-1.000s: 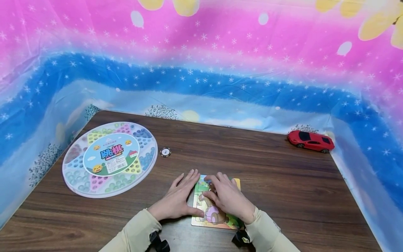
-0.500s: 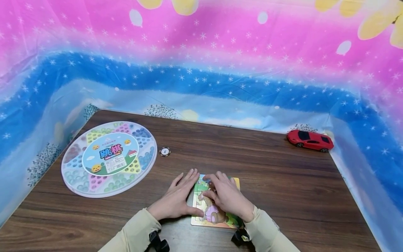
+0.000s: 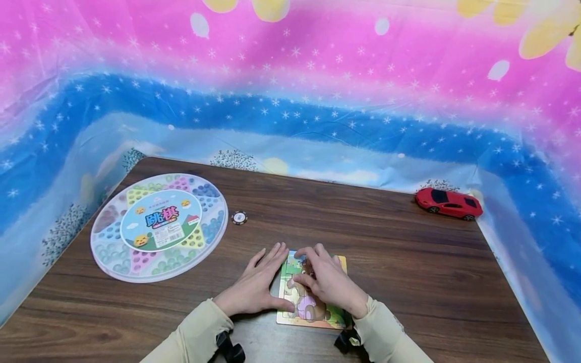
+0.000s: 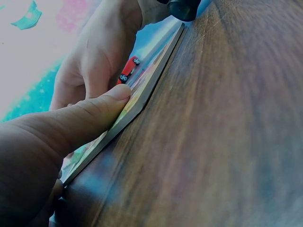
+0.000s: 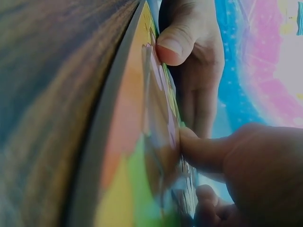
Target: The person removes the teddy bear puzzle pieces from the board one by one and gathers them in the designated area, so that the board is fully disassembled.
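Observation:
A jigsaw puzzle (image 3: 306,305) with a bear picture lies flat on the table in front of me. My left hand (image 3: 256,287) rests along its left side; its fingers are straight, and its thumb (image 4: 102,106) lies on the puzzle near the lower left corner. Over the upper part is my right hand (image 3: 329,280), thumb and index finger bent to either side of a green puzzle piece (image 3: 294,267) at the upper left. In the right wrist view that hand's thumb (image 5: 201,149) touches the puzzle face. The right hand hides much of the puzzle's upper right.
A round Chinese checkers set (image 3: 159,227) lies at the left of the wooden table (image 3: 386,242). Beside it is a black and white poker chip (image 3: 239,218). A red toy car (image 3: 448,203) stands at the far right corner. A patterned cloth (image 3: 317,136) surrounds the table's back and sides.
My right index finger has shifted slightly, and more of the green piece shows between finger and thumb. The left hand and the puzzle stay in place.

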Motion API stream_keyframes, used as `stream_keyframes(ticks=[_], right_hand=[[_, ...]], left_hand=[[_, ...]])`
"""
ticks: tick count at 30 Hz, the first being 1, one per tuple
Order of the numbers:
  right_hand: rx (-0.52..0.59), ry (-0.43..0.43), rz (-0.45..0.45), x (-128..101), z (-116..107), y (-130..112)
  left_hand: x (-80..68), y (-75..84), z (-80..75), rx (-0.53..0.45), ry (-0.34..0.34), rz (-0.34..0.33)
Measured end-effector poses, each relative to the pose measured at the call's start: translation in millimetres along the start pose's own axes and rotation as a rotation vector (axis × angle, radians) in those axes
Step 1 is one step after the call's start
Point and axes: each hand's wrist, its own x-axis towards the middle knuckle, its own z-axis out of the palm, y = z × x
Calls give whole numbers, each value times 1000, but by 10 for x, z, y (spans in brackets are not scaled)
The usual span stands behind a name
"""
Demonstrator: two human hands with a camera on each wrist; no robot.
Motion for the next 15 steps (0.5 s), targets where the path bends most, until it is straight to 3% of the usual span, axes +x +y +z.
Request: stream_keyframes(ticks=[15], right_hand=[[216, 102, -31, -7, -39, -17]], left_hand=[[8, 7, -1, -5, -3, -3]])
